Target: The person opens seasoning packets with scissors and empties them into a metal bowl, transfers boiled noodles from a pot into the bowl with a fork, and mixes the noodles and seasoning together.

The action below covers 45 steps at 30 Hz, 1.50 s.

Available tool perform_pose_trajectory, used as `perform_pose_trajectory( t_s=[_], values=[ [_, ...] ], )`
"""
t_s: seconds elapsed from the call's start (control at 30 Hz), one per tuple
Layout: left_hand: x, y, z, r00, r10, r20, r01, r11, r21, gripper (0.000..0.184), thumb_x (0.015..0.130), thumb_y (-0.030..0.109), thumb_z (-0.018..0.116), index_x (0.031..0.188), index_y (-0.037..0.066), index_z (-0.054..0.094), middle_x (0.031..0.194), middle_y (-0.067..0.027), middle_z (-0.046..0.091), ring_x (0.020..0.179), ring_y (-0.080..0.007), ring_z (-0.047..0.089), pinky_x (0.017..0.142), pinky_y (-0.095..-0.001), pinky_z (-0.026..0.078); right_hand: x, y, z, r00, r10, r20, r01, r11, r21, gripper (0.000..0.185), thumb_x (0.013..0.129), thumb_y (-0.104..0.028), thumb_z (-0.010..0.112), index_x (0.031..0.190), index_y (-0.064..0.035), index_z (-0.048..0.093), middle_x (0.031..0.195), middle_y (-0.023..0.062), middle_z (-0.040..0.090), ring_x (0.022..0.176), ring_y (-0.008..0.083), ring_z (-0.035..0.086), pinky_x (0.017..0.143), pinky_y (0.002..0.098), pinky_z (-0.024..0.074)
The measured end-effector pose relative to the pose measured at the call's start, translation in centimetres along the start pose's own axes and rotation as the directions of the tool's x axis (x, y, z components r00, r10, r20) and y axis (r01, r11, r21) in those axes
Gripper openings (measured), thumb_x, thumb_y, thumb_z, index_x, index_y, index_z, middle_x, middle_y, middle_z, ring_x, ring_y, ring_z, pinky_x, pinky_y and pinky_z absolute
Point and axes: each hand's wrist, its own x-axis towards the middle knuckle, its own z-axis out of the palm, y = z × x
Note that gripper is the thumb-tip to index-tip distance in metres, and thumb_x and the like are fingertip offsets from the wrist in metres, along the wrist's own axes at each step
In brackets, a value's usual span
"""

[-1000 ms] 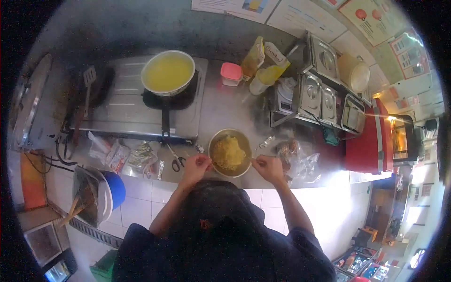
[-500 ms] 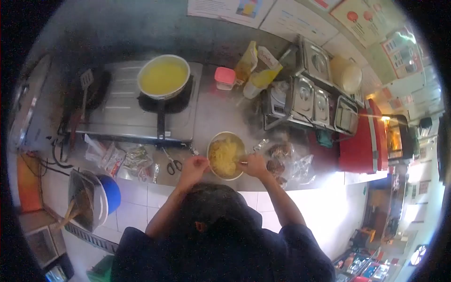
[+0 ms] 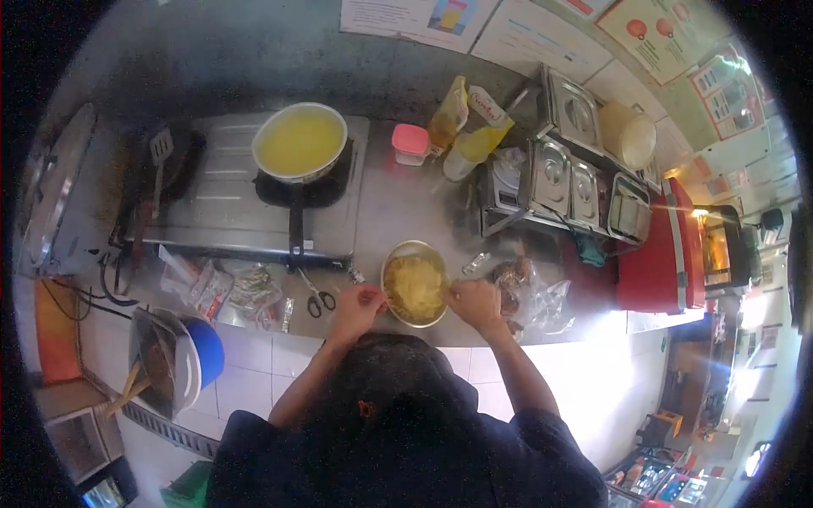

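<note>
A round metal bowl (image 3: 386,269) stands near the counter's front edge, filled with a pale yellow food (image 3: 418,286) over darker brown bits. My left hand (image 3: 359,306) pinches the bowl's left rim between thumb and fingers. At the opposite side, my right hand (image 3: 476,303) is closed, knuckles up, around what seems to be a slim utensil reaching into the food. Its working end is blurred, so I cannot tell its kind. Scissors (image 3: 318,302) with black handles lie left of my left hand. Clear plastic bags with brown contents (image 3: 527,292) lie beside my right hand.
A pan of yellow liquid (image 3: 300,144) sits on the stove (image 3: 220,182), its handle toward me. A slotted spatula (image 3: 161,152) lies left. Behind are a pink-lidded tub (image 3: 411,144), pouches (image 3: 449,114) and metal containers (image 3: 550,173). A red box (image 3: 652,262) stands right.
My right hand has shifted slightly right and turned more knuckles-up, and the food in the bowl has changed shape. The left hand stays at the rim. The whole view has shifted slightly.
</note>
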Motion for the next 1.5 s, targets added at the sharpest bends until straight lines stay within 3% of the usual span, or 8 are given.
perform_pose_trajectory(
  t_s=[0.07, 0.8, 0.87, 1.1, 1.17, 1.3, 1.4, 1.5],
  values=[
    [0.0, -0.5, 0.1, 0.999, 0.047, -0.009, -0.046, 0.997, 0.067, 0.017, 0.09, 0.013, 0.066, 0.095, -0.003, 0.067, 0.079, -0.0073, 0.07, 0.07, -0.0127, 0.066, 0.07, -0.0272, 0.053, 0.5, 0.4, 2.0, 0.995, 0.098, 0.037, -0.088, 0.973, -0.213, 0.031, 0.083, -0.044, 0.062, 0.077, -0.0155, 0.074, 0.074, 0.0153, 0.069, 0.065, 0.0356, 0.067, 0.06, 0.0462, 0.0544],
    [-0.9, -0.7, -1.1, 0.998, 0.063, -0.024, -0.058, 0.981, 0.188, 0.014, 0.09, 0.011, 0.065, 0.093, -0.003, 0.066, 0.075, -0.0077, 0.069, 0.07, -0.0143, 0.066, 0.067, -0.0276, 0.052, 0.7, -0.7, 2.5, 0.987, 0.118, 0.106, -0.094, 0.974, -0.208, 0.034, 0.086, -0.037, 0.059, 0.085, -0.0068, 0.074, 0.083, 0.0213, 0.07, 0.078, 0.0377, 0.07, 0.068, 0.0492, 0.0563],
    [-1.2, -1.7, -1.0, 0.997, 0.067, -0.037, -0.065, 0.996, 0.064, 0.016, 0.091, 0.012, 0.064, 0.094, -0.003, 0.066, 0.076, -0.0084, 0.07, 0.07, -0.0142, 0.066, 0.067, -0.0282, 0.052, 0.4, -1.8, -1.0, 0.977, 0.106, 0.186, -0.115, 0.993, 0.035, 0.034, 0.085, -0.042, 0.06, 0.085, -0.0117, 0.075, 0.081, 0.0197, 0.07, 0.078, 0.037, 0.07, 0.072, 0.0493, 0.055],
    [-1.6, -2.2, -1.2, 0.999, -0.005, -0.035, 0.006, 0.999, 0.04, 0.019, 0.089, 0.015, 0.068, 0.097, -0.003, 0.066, 0.08, -0.0088, 0.071, 0.072, -0.0144, 0.066, 0.069, -0.0308, 0.053, 0.3, 0.1, 3.0, 0.99, -0.051, 0.13, 0.061, 0.996, -0.072, 0.035, 0.085, -0.043, 0.06, 0.085, -0.0114, 0.074, 0.079, 0.0198, 0.069, 0.076, 0.0373, 0.069, 0.067, 0.0497, 0.0552],
    [-1.2, -3.0, -1.5, 1.0, 0.026, 0.006, -0.026, 0.992, 0.12, 0.02, 0.088, 0.016, 0.07, 0.096, -0.002, 0.067, 0.082, -0.0084, 0.071, 0.072, -0.0149, 0.067, 0.069, -0.0304, 0.053, 0.6, -1.4, 0.8, 0.979, 0.193, 0.069, -0.19, 0.981, -0.041, 0.037, 0.084, -0.044, 0.061, 0.081, -0.0092, 0.074, 0.079, 0.0205, 0.069, 0.077, 0.0396, 0.069, 0.066, 0.0499, 0.0549],
    [-0.9, -2.8, -1.5, 0.999, 0.024, -0.029, -0.019, 0.986, 0.167, 0.018, 0.088, 0.015, 0.07, 0.095, -0.001, 0.068, 0.08, -0.0079, 0.071, 0.071, -0.0145, 0.067, 0.068, -0.0295, 0.053, 0.3, -2.3, 1.6, 0.996, 0.072, 0.053, -0.061, 0.981, -0.185, 0.035, 0.081, -0.041, 0.063, 0.078, -0.0076, 0.073, 0.076, 0.0203, 0.068, 0.075, 0.0396, 0.068, 0.066, 0.0493, 0.055],
    [-1.9, -2.4, -1.5, 0.998, 0.022, -0.055, -0.016, 0.993, 0.115, 0.017, 0.088, 0.015, 0.07, 0.094, -0.001, 0.068, 0.08, -0.0079, 0.071, 0.072, -0.0143, 0.067, 0.068, -0.0287, 0.053, 0.4, -1.1, 1.7, 0.984, 0.169, 0.049, -0.172, 0.983, 0.06, 0.035, 0.079, -0.041, 0.063, 0.078, -0.0078, 0.074, 0.074, 0.0212, 0.067, 0.073, 0.0408, 0.068, 0.066, 0.0492, 0.0552],
    [-1.2, -1.5, -1.5, 0.999, -0.033, -0.04, 0.038, 0.993, 0.108, 0.018, 0.088, 0.014, 0.069, 0.096, -0.001, 0.067, 0.08, -0.0081, 0.071, 0.071, -0.0141, 0.067, 0.068, -0.0282, 0.053, 0.6, -1.1, 3.3, 0.996, 0.065, 0.055, -0.054, 0.983, -0.175, 0.035, 0.079, -0.041, 0.063, 0.077, -0.0085, 0.073, 0.072, 0.0186, 0.068, 0.068, 0.0399, 0.067, 0.063, 0.0488, 0.0545]
  ],
)
